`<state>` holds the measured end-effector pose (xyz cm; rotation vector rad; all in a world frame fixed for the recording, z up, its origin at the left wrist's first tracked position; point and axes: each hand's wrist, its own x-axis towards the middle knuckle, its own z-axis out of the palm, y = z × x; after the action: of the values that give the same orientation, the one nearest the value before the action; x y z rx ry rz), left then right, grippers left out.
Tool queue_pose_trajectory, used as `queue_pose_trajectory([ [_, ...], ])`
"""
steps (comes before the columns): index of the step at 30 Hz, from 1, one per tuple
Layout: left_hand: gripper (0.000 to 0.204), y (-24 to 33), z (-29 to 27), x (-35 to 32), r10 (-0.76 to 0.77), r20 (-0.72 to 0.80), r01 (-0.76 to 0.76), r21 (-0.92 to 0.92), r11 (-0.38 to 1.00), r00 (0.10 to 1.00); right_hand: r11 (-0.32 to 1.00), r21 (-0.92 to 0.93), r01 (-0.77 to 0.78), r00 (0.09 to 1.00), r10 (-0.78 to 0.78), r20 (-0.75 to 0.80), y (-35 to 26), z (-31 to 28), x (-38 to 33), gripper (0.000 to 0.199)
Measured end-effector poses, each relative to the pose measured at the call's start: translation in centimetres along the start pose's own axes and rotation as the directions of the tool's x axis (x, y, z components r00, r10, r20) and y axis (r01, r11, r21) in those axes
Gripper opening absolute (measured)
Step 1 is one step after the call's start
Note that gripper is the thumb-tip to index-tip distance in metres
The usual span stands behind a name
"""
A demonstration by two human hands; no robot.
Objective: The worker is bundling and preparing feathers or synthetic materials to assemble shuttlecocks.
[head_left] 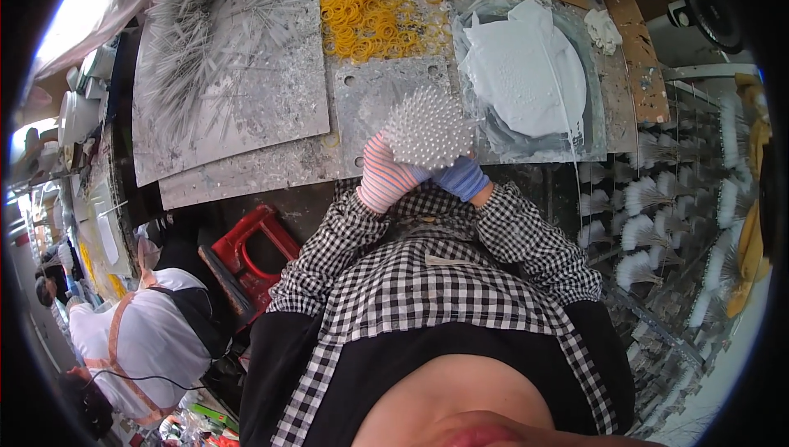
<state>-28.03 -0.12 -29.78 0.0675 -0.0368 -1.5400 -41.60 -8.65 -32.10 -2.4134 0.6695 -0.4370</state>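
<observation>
Both hands are gloved and close together at the front edge of the worktable. My left hand [385, 176], in a pink and white striped glove, closes round the left underside of a bundle of thin stalks with white bead tips [431, 128]. My right hand [462, 178], in a blue glove, closes on it from the right. The beads spread into a dome facing up. The stalks beneath, and most of my fingers, are hidden. Behind the bundle lies a grey metal plate [362, 94]. To its right, thick white paste [526, 77] covers a board.
Yellow rubber bands [370, 16] are heaped at the back. Loose clear filaments [197, 44] lie on a board at the left. Racks of white-tipped bundles [645, 225] stand at the right. A red stool [259, 241] is at my left, near another person in white [148, 340].
</observation>
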Motion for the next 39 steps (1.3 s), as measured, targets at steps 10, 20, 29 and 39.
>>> queue_pose_trajectory([
  [10, 0.055, 0.4, 1.0, 0.7, 0.141, -0.043, -0.085, 0.613, 0.785, 0.989, 0.991, -0.086, -0.104, 0.983, 0.115, 0.142, 0.2, 0.2, 0.7, 0.065],
  [20, 0.065, -0.1, 0.9, 0.7, 0.256, -0.086, -0.083, 0.807, 0.585, 0.963, 0.968, -0.163, -0.192, 0.899, 0.240, 0.367, 0.4, -0.5, 0.9, 0.069],
  [29, 0.076, 0.1, 1.6, 0.8, 0.274, -0.099, -0.084, 0.808, 0.584, 0.957, 0.975, -0.139, -0.171, 0.947, 0.202, 0.250, 0.0, -0.2, 1.6, 0.072],
  [39, 0.080, 1.1, 2.7, 0.6, 0.353, -0.041, -0.086, 0.938, 0.337, 0.935, 0.974, 0.183, -0.136, 0.989, 0.121, 0.088, 0.6, -0.2, 2.8, 0.077],
])
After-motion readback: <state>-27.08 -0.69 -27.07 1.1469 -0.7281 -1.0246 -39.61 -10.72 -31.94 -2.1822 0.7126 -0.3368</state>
